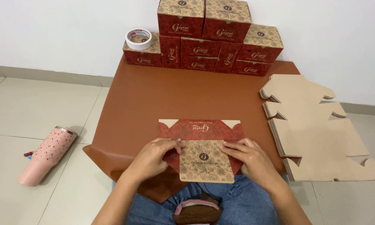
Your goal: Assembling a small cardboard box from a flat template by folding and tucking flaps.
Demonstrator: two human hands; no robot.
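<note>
A flat red and tan printed cardboard box blank (202, 146) lies on the near part of a low brown table (162, 96). My left hand (154, 158) presses its left side, fingertips at the edge of the tan centre panel. Opposite it, my right hand (250, 158) presses the right side, fingers pointing inward along the fold. Both hands pinch the side flaps of the blank.
Several assembled red and tan boxes (208, 37) are stacked against the wall at the table's far edge, with a roll of tape (138, 38) on the leftmost one. A pile of flat brown blanks (317, 129) overhangs the right side. A pink tumbler (47, 155) lies on the tiled floor at left.
</note>
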